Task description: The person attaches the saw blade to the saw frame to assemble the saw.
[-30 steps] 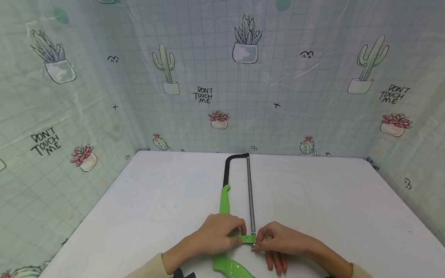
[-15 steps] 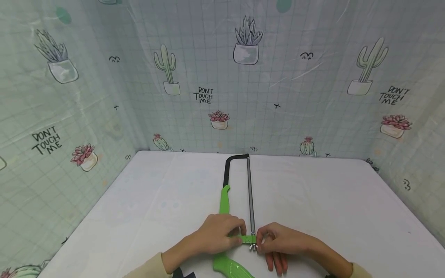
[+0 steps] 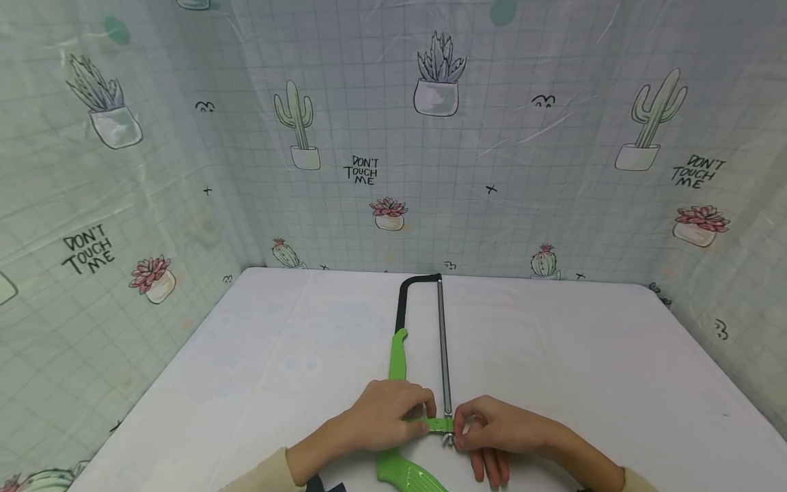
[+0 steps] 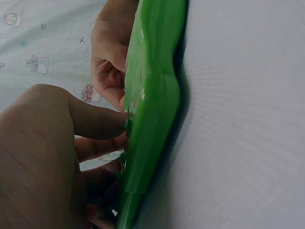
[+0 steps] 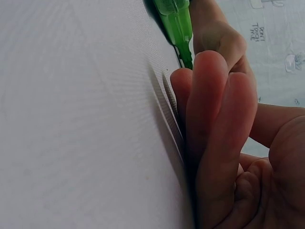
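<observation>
A hacksaw (image 3: 398, 359) with a green frame and handle lies flat on the white table, its black front bow pointing away. Its grey blade (image 3: 443, 348) runs along the right side to a short green arm with a metal wing nut (image 3: 448, 441) at the near end. My left hand (image 3: 390, 415) grips the green arm between thumb and fingers; the left wrist view has the green handle (image 4: 155, 86) close beside it. At the wing nut, my right hand (image 3: 501, 427) pinches with thumb and index finger, while its other fingers (image 5: 206, 95) extend low over the table.
A dark object (image 3: 326, 486) is partly cut off at the bottom edge, beside the left sleeve (image 3: 261, 475). Behind and at both sides of the white table (image 3: 553, 342) hangs a cactus-print curtain (image 3: 492, 150).
The wing nut has turned between the right fingertips, its wings showing at different angles. Both hands and the hacksaw have stayed in place.
</observation>
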`<state>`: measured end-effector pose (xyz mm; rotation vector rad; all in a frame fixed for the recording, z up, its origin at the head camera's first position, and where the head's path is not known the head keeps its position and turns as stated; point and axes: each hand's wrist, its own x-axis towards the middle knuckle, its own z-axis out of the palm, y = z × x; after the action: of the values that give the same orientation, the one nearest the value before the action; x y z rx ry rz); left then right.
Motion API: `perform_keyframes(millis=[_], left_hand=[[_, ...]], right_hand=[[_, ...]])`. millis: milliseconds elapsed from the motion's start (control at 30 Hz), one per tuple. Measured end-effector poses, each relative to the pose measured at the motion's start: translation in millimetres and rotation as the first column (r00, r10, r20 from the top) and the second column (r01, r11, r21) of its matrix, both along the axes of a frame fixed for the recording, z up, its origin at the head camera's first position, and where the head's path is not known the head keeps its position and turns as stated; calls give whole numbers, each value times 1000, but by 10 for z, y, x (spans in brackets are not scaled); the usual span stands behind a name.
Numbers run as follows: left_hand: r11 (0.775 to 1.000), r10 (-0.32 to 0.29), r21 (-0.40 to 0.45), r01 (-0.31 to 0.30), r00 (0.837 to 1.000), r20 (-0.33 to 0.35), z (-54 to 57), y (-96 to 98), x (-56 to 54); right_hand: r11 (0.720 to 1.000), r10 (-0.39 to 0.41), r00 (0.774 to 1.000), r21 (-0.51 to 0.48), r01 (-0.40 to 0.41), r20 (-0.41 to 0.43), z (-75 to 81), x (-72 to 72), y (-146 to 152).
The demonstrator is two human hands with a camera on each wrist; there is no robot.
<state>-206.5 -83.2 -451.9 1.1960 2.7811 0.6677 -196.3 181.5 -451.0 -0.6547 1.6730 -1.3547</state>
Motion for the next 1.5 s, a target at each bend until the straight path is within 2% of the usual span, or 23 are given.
perform_keyframes(millis=[433,900,1500], left_hand=[[1000,2,-14,-2,1000,15,-11,-3,8],[1000,11,-16,-10,1000,12,32,-2,28],[1000,7,-16,-7,1000,10,13,9,12]], right_hand=[[1000,10,1000,-15,-9,9,-22,-2,-2],[1000,-14,1000,-4,13,-4,-10,3,-15],[1000,-4,1000,-11,4,-16,-8,0,1]])
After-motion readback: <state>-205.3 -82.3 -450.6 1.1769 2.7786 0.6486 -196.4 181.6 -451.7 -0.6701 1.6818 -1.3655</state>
